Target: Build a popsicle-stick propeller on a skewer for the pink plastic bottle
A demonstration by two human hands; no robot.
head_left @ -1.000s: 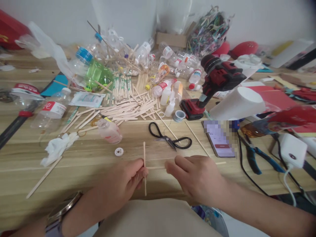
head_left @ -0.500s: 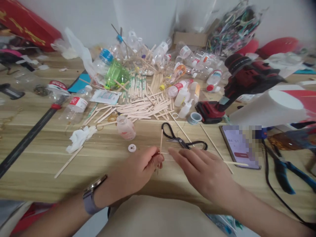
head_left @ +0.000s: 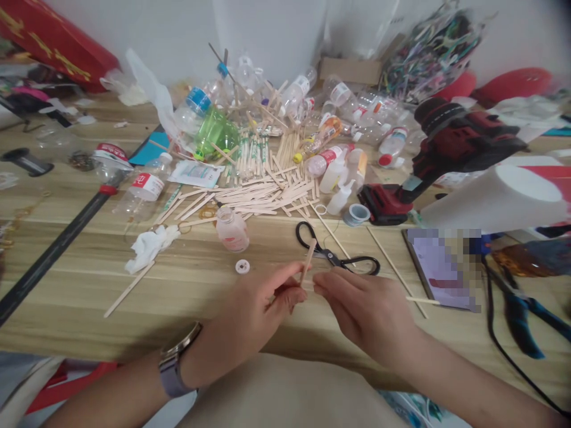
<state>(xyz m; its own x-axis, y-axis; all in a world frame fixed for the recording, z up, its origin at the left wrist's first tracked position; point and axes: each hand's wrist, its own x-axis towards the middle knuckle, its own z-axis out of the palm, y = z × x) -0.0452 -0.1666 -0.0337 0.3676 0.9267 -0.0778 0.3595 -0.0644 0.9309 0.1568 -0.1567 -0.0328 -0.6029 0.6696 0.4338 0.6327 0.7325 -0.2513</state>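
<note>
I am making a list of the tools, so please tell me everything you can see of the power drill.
The power drill is red and black, apparently plastic. It stands on its base on the table, its black chuck turned left; the dark grip bears a pale patch. A grey tub sits left of the base, a white cone at right, contact unclear. Neither the left hand nor the right hand touches it.

Only got one view here, a head cam worn up top, looking forward and down. I'm seeing both forearms fairly close at the bottom, the tabletop (head_left: pixel 214 321) across the middle and the wall (head_left: pixel 267 35) further back. No second view shares any of it.
</note>
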